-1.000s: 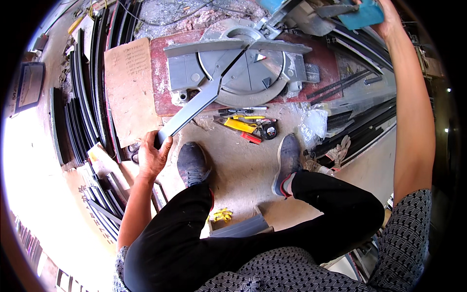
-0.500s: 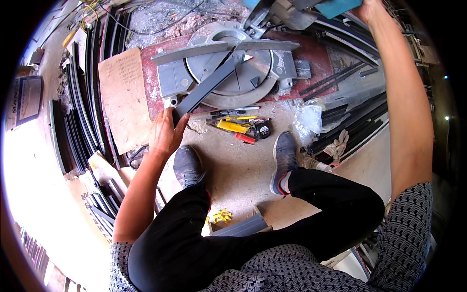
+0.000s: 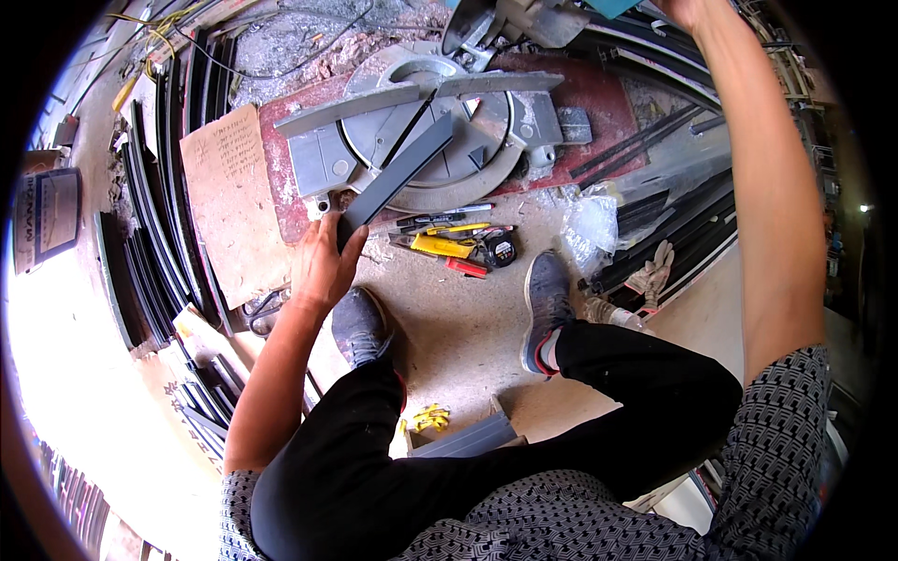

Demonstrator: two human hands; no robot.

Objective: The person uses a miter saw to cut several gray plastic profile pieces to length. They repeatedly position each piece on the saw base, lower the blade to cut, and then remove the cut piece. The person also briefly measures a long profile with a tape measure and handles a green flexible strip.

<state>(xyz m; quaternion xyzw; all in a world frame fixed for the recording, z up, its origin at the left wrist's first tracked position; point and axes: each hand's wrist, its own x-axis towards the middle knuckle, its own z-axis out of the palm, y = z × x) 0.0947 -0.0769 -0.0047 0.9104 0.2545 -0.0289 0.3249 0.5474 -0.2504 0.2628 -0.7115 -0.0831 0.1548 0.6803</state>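
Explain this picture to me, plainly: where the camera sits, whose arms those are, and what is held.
The camera sits on a person's head and looks down, so the edges bend. The two bare arms are that person's own. The left hand grips the near end of a dark metal strip that lies slanted across the round grey saw table. The right hand reaches up to the saw's handle at the top edge; its grip is mostly cut off. On the floor between the shoes lie a tape measure, a yellow knife and a marker.

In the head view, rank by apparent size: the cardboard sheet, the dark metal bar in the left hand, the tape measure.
1. cardboard sheet
2. dark metal bar, held by the left hand; foreshortened, so unsure against the cardboard
3. tape measure
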